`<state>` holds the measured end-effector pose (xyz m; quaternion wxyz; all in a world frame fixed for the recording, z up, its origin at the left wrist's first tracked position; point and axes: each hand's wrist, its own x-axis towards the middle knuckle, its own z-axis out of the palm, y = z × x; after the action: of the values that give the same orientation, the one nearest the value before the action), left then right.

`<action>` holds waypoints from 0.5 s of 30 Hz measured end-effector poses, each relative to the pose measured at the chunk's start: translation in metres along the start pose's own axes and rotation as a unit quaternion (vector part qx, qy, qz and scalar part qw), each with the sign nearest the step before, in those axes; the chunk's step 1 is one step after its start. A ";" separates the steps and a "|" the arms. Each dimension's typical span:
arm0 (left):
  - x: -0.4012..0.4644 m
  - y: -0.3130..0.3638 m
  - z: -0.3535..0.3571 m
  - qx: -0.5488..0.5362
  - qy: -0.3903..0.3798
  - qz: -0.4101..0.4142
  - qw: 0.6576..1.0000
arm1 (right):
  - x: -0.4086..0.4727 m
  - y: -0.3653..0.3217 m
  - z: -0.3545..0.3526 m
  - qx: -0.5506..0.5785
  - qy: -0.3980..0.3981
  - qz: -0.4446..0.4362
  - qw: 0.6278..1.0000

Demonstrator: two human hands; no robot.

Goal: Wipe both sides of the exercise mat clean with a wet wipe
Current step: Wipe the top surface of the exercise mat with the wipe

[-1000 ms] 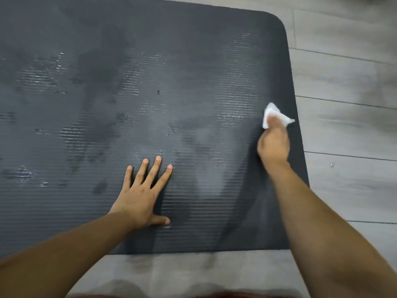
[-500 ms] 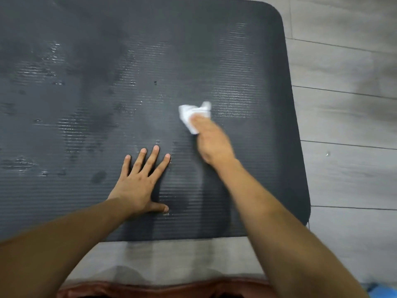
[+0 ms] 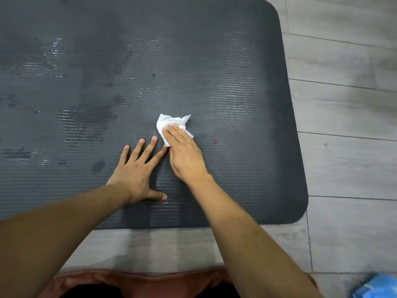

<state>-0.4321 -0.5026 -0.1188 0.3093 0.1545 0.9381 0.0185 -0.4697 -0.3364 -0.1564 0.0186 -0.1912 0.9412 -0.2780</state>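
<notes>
A dark grey ribbed exercise mat point(image 3: 247, 61) lies flat on the floor and fills most of the view, with damp streaks and shiny patches across it. My left hand point(image 3: 137, 168) rests flat on the mat with its fingers spread. Just to its right, my right hand point(image 3: 184, 153) presses a crumpled white wet wipe point(image 3: 171, 122) onto the mat with straight fingers. The wipe sticks out beyond the fingertips. The two hands nearly touch.
Grey wood-look floor point(image 3: 343, 104) runs along the mat's right side and near edge. A blue packet point(image 3: 376, 287) lies on the floor at the bottom right corner. Reddish-brown cloth point(image 3: 139, 280) shows at the bottom edge.
My right hand has swept the wipe leftward across the mat, from its right edge to beside my left hand. The left hand has stayed pressed in place.
</notes>
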 end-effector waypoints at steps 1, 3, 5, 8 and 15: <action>0.000 -0.001 0.000 -0.005 0.003 0.000 1.000 | -0.001 0.015 -0.007 -0.010 0.002 -0.007 1.000; -0.001 -0.001 -0.001 -0.014 0.002 0.002 1.000 | -0.017 0.053 -0.034 -0.017 0.034 0.076 0.996; 0.000 -0.001 -0.001 -0.017 0.003 0.003 1.000 | -0.047 0.107 -0.076 -0.069 0.095 0.228 0.967; 0.003 -0.002 0.000 -0.014 0.001 -0.002 1.000 | -0.083 0.151 -0.124 -0.073 0.173 0.366 0.911; -0.005 0.004 0.001 -0.022 0.036 -0.020 0.999 | -0.037 0.006 -0.015 0.000 0.072 0.107 0.992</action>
<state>-0.4270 -0.5005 -0.1162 0.2793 0.1277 0.9509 0.0386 -0.4399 -0.3109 -0.1493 -0.0192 -0.0690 0.9550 -0.2877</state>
